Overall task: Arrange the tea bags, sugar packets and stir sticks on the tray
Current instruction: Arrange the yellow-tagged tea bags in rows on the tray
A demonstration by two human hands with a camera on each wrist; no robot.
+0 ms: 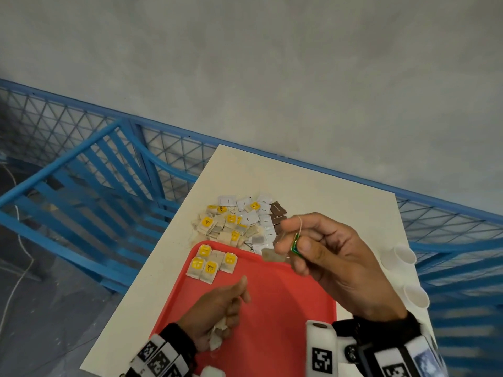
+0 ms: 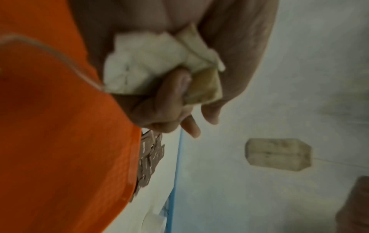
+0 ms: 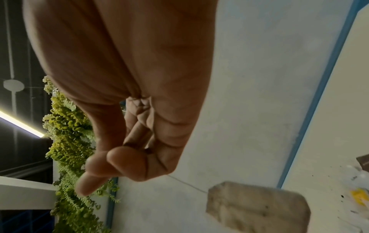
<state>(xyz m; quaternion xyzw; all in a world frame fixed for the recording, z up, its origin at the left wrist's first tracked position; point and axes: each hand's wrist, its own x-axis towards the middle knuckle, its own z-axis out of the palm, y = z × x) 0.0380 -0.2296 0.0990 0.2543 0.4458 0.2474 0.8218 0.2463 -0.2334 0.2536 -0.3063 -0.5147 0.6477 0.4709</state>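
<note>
A red tray lies on the white table. Several tea bags with yellow tags lie side by side in the tray's far left corner. Beyond the tray sits a mixed pile of tea bags and white and brown packets. My right hand is raised over the tray's far edge and pinches a green tag. From the tag's string dangles a tea bag, also seen as the hanging tea bag. My left hand hovers over the tray and grips a bunch of crumpled tea bags. No stir sticks show.
Two white paper cups lie near the table's right edge. A blue mesh fence and blue slatted frames run behind and to the left of the table. A grey wall stands beyond.
</note>
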